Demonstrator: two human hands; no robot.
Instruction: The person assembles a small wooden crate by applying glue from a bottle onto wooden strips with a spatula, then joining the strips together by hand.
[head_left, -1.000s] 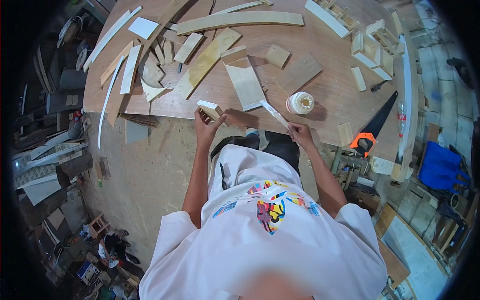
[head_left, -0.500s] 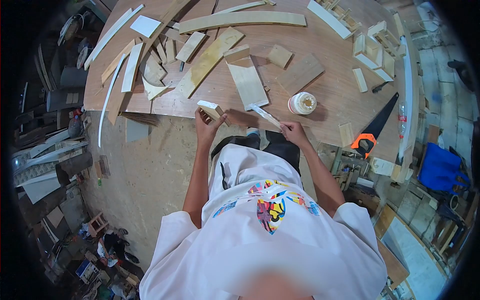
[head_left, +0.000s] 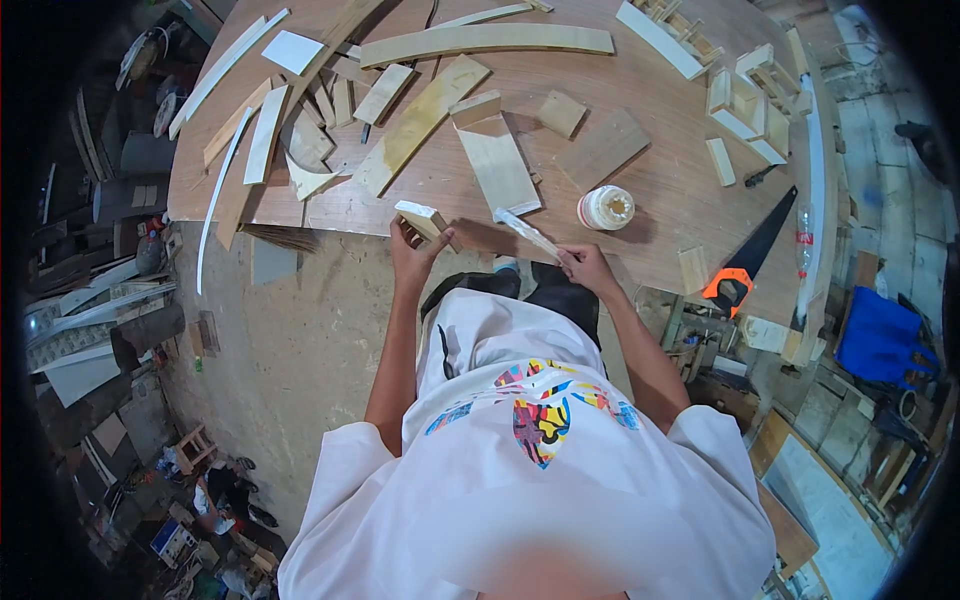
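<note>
My left hand grips a small wooden block at the table's near edge, its upper edge whitish. In my right hand is a flat stick smeared with white glue. The stick's tip meets the near end of a flat board on the table, where some white shows. A short wooden piece stands across that board's far end. To the right of the stick, an open jar of glue sits with residue around its mouth.
Wooden offcuts crowd the table's left side. A handsaw with an orange handle lies at the right, beside a plastic bottle. Small wooden assemblies stand at the far right. A brown board lies behind the jar.
The glue stick's tip has shifted slightly, and my right hand moved a little to the left. My left hand and its block stay nearly still.
</note>
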